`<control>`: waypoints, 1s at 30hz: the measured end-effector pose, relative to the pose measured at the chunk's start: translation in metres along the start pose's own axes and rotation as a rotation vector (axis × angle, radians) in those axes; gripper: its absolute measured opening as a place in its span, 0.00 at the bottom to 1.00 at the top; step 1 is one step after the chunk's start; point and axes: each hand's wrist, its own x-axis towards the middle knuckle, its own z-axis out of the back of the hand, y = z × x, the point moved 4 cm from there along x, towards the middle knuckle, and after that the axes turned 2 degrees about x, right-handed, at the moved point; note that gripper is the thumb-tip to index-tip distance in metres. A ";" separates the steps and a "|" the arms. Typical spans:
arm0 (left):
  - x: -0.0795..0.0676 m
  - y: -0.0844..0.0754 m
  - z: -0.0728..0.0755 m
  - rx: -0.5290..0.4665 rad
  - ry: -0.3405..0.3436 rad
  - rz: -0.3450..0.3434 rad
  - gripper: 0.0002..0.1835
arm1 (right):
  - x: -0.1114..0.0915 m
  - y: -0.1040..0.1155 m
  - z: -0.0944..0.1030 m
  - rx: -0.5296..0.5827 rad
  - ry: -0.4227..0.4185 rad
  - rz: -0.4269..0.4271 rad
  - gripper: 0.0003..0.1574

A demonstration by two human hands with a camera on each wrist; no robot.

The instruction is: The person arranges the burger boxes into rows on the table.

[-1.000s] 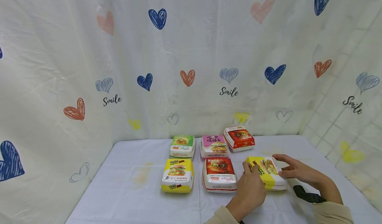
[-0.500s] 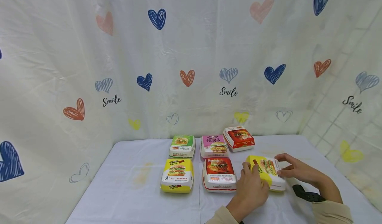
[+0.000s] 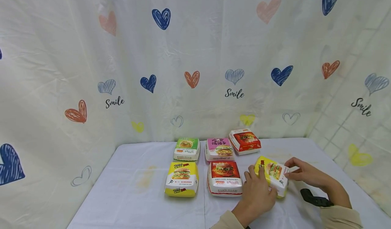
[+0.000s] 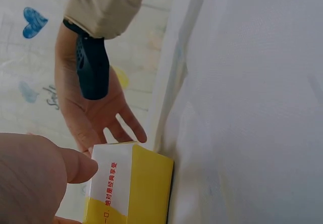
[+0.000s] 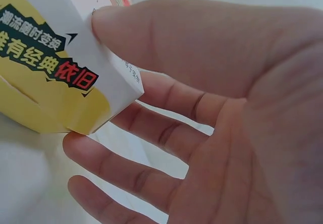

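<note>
A yellow and white burger box (image 3: 273, 170), with a burger printed on its lid, sits slantwise at the right of the table between both hands. My left hand (image 3: 256, 193) grips its left side, the thumb at the near side. At the opposite end, my right hand (image 3: 311, 176) pinches the box between thumb and fingers. The right wrist view shows the right thumb (image 5: 151, 30) on the printed cardboard and fingers (image 5: 166, 100) behind and below. In the left wrist view, the left thumb (image 4: 78, 166) lies by the white panel, with the right hand beyond.
Left of the hands stand another yellow burger box (image 3: 181, 179) and a red and white one (image 3: 225, 178). Behind them are a green box (image 3: 187, 149), a pink box (image 3: 219, 149) and a red box (image 3: 245, 141). A heart-printed curtain (image 3: 195, 56) hangs behind the white-covered table (image 3: 137, 208).
The held burger box has turned clockwise in the head view, its right end swinging nearer. Both hands stay on it with small shifts; the other boxes have not moved.
</note>
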 end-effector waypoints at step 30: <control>-0.001 -0.001 -0.001 -0.043 0.035 0.021 0.35 | 0.002 0.002 0.002 0.053 0.033 0.012 0.26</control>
